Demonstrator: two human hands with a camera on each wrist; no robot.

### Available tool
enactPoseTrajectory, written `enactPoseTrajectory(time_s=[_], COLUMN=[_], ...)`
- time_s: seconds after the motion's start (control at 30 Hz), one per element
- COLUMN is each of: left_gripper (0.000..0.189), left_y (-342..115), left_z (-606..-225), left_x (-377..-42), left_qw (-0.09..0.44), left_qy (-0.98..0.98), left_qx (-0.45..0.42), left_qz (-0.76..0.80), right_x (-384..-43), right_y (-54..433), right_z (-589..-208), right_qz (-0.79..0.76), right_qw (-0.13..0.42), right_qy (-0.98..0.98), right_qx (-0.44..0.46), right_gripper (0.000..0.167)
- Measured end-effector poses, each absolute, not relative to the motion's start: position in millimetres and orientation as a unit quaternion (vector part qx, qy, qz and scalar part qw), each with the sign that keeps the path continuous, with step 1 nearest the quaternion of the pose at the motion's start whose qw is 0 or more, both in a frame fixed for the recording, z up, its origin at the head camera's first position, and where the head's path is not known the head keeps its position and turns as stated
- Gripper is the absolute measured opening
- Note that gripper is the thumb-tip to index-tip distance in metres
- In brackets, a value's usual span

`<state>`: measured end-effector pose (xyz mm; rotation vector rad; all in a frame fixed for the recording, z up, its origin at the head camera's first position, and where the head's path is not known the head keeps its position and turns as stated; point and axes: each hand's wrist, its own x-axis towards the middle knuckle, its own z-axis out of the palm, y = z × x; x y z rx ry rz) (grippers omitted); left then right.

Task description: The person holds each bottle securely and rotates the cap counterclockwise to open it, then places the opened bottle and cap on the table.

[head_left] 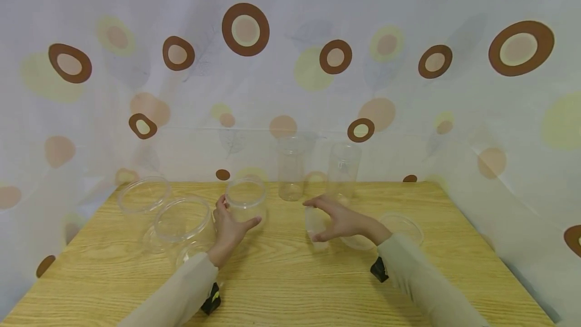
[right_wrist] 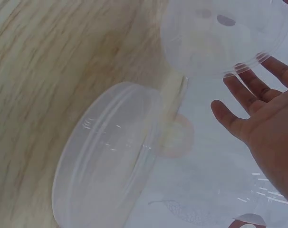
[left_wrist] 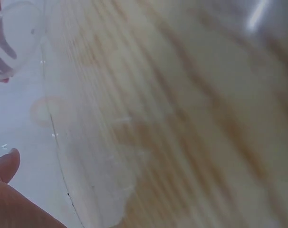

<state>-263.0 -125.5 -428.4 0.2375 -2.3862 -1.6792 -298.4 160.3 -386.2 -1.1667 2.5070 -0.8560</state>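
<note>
My left hand [head_left: 230,228] is at the side of a clear round jar [head_left: 247,211], thumb across its front and fingers round its left. In the left wrist view the jar's see-through wall [left_wrist: 148,142] fills most of the picture, with the left thumb [left_wrist: 7,166] at the lower left. A translucent lid [head_left: 313,222], tilted up on its edge, is between the thumb and fingers of my right hand [head_left: 342,222]. The right wrist view shows several fingertips [right_wrist: 241,85] along the rim of that lid [right_wrist: 220,47].
Two wide clear jars [head_left: 156,236] stand open-topped at the left. At the back are two tall clear jars, one central [head_left: 290,193] and one farther right [head_left: 343,165]. Clear lids [head_left: 419,231] lie on the wooden table [head_left: 290,286] beside the right wrist. A patterned curtain [head_left: 290,100] hangs behind.
</note>
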Motion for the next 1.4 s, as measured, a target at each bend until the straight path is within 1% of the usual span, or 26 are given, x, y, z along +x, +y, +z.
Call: enactPoseTrajectory(time_s=[0.17,0.33,0.47,0.67,0.97,1.23,1.4], left_gripper=[0.106,0.107,0.107,0.106,0.104,0.106,0.105], left_y=[-126.0,-126.4,-126.8,-126.2,-124.3,-122.6,-120.8], left_z=[-428.6,-431.3,-432.5,-431.7,-428.2,-420.6,-411.1], left_x=[-263.0,-265.3,-267.2,-268.3,-271.4,-270.0,-267.0], left_qw=[0.101,0.099,0.105,0.105,0.124,0.142,0.173], left_qy=[-0.81,-0.807,-0.804,-0.797,-0.794,-0.802,-0.82], left_qx=[0.092,0.095,0.091,0.088,0.081,0.077,0.047], left_qz=[-0.57,-0.574,-0.579,-0.588,-0.59,-0.576,-0.544], right_x=[-298.8,-297.1,-294.6,-291.2,-288.2,-287.5,-288.8], right_y=[154.9,148.6,143.8,137.8,134.7,135.4,138.2], right_z=[-391.9,-396.5,-399.9,-405.7,-405.1,-403.0,-396.1], right_qz=[-0.287,-0.262,-0.241,-0.182,-0.131,-0.145,-0.182], right_qw=[0.152,0.163,0.161,0.133,0.12,0.125,0.131], right_qy=[0.856,0.858,0.86,0.871,0.872,0.873,0.872], right_qx=[-0.402,-0.412,-0.421,-0.437,-0.456,-0.448,-0.435], right_gripper=[0.075,0.073,0.069,0.064,0.063,0.066,0.066])
